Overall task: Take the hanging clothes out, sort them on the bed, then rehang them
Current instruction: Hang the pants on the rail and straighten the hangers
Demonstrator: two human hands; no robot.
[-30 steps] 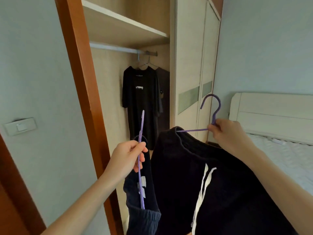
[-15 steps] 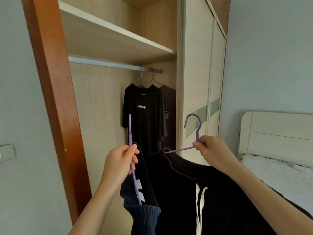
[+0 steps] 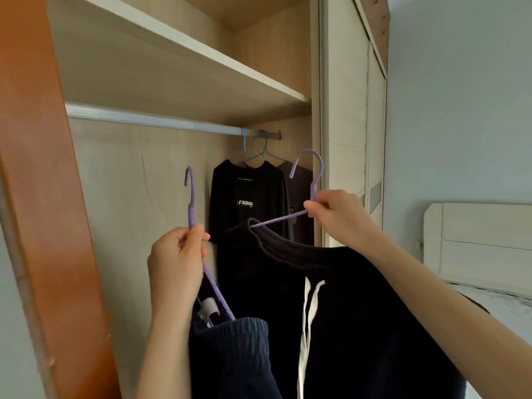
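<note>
The rail [image 3: 155, 120] is ribbed metal with a dull sheen, the shelf [image 3: 172, 67] above it pale matt wood-grain board, and the door frame [image 3: 37, 168] reddish wood with a soft gloss. The left hanger [image 3: 190, 197] and right hanger [image 3: 315, 180] look grainy and matt. The dark garment [image 3: 359, 326] is thick cloth with a ribbed waistband and a flat white cord [image 3: 306, 306].

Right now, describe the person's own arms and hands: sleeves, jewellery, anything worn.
The left hand and right hand are bare: no gloves, rings or bracelets visible. The left forearm and right forearm are uncovered as far as the frame shows, with no sleeve, watch or marking in sight.
</note>
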